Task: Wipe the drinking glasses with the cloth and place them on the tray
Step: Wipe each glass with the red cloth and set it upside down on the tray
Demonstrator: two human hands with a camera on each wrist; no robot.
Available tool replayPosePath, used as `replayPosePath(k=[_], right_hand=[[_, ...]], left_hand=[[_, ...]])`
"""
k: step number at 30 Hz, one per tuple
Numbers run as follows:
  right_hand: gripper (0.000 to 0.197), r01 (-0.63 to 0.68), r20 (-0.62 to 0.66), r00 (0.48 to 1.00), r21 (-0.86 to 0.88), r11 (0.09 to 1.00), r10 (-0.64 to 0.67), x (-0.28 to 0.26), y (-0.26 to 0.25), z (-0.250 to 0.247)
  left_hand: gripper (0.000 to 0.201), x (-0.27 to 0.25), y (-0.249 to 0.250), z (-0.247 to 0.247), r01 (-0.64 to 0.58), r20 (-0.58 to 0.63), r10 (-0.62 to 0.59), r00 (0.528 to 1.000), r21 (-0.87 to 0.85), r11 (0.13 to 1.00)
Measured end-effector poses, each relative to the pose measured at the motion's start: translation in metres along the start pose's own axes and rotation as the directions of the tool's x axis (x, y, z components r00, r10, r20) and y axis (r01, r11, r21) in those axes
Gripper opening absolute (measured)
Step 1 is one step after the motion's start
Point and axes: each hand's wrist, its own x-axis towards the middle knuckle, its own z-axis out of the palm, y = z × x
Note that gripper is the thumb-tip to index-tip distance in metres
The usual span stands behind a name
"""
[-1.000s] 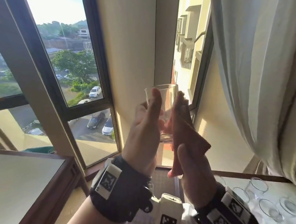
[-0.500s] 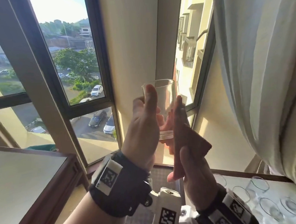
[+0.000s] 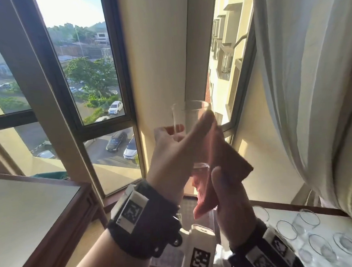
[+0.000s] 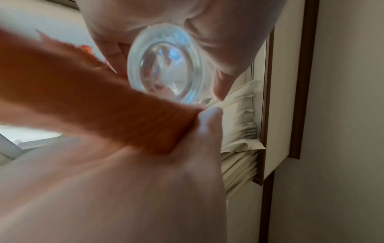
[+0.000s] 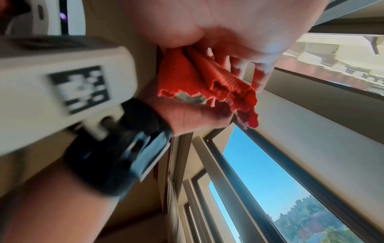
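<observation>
I hold a clear drinking glass (image 3: 191, 117) up in front of the window. My left hand (image 3: 172, 152) grips it around the lower body, with one finger lying slanted across its front. An orange-red cloth (image 3: 224, 163) is pressed against the glass's right side by my right hand (image 3: 231, 204), whose thumb pinches the cloth from below. In the left wrist view the thick glass base (image 4: 166, 65) sits between my left fingers (image 4: 220, 54), and the cloth (image 4: 93, 98) crosses beneath it. The right wrist view shows the bunched cloth (image 5: 203, 82) in my right hand (image 5: 228, 32).
Several more clear glasses (image 3: 313, 240) stand on a white-topped surface with a dark wood rim (image 3: 288, 206) at the lower right. A pale curtain (image 3: 312, 83) hangs close on the right. A wood-framed table (image 3: 31, 214) stands at the left, under the window (image 3: 85, 77).
My left hand has turned on the glass, so a finger now slants across its front toward the cloth. The right hand has shifted the cloth slightly along the glass's side.
</observation>
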Motion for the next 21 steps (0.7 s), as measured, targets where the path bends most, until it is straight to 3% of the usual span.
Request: replayPosePath(k=[1,3,5,7,9,11,13,14,15,17,19,21], right_hand=[[0.065,0.062,-0.064,0.996,-0.021,0.998,-0.063,0.007,-0.007,0.003],[0.050,0.193,-0.187,0.960,-0.098,0.976,-0.209,0.021,-0.015,-0.003],[0.050,0.277,-0.185,0.929,-0.226,0.934,-0.321,0.026,-0.023,-0.005],[0.066,0.310,-0.094,0.923,-0.391,0.866,-0.373,0.025,-0.022,-0.002],[0.057,0.423,0.053,0.888,-0.485,0.765,-0.457,0.018,-0.013,0.003],[0.059,0.445,0.095,0.888,-0.433,0.784,-0.451,0.012,0.002,0.003],[0.073,0.187,-0.079,0.974,-0.230,0.955,-0.210,0.007,0.001,0.001],[0.078,0.077,-0.137,0.986,-0.119,0.990,-0.093,0.008,-0.001,-0.002],[0.072,0.062,-0.177,0.981,-0.078,0.995,-0.075,0.012,-0.004,-0.004],[0.044,0.287,-0.157,0.933,-0.223,0.932,-0.325,0.023,-0.021,-0.003],[0.047,0.480,0.017,0.845,-0.465,0.744,-0.534,0.031,-0.027,-0.001],[0.049,0.536,0.131,0.826,-0.485,0.691,-0.549,0.028,-0.022,0.004]], left_hand=[[0.103,-0.004,-0.003,0.002,-0.023,0.034,0.023,0.999,0.002,1.000],[0.068,-0.015,-0.007,0.011,-0.025,0.091,0.025,0.996,0.005,1.000],[0.052,-0.021,-0.009,0.017,0.006,0.122,-0.003,0.993,-0.024,1.000],[0.058,-0.019,-0.008,0.015,0.051,0.113,-0.041,0.993,-0.081,0.995],[0.069,-0.014,-0.003,0.009,0.061,0.078,-0.049,0.996,-0.162,0.985],[0.070,-0.010,0.001,0.003,0.032,0.018,-0.029,0.999,-0.177,0.984],[0.066,-0.010,0.002,0.002,-0.001,0.018,0.004,1.000,-0.163,0.987],[0.064,-0.012,0.001,0.003,-0.018,0.031,0.023,0.999,-0.143,0.990],[0.064,-0.015,-0.001,0.007,-0.040,0.050,0.045,0.998,-0.112,0.993],[0.068,-0.021,-0.006,0.013,-0.079,0.080,0.082,0.993,-0.045,0.996],[0.074,-0.019,-0.008,0.016,-0.083,0.065,0.083,0.994,-0.003,0.997],[0.073,-0.014,-0.004,0.012,-0.067,0.031,0.067,0.997,-0.016,0.998]])
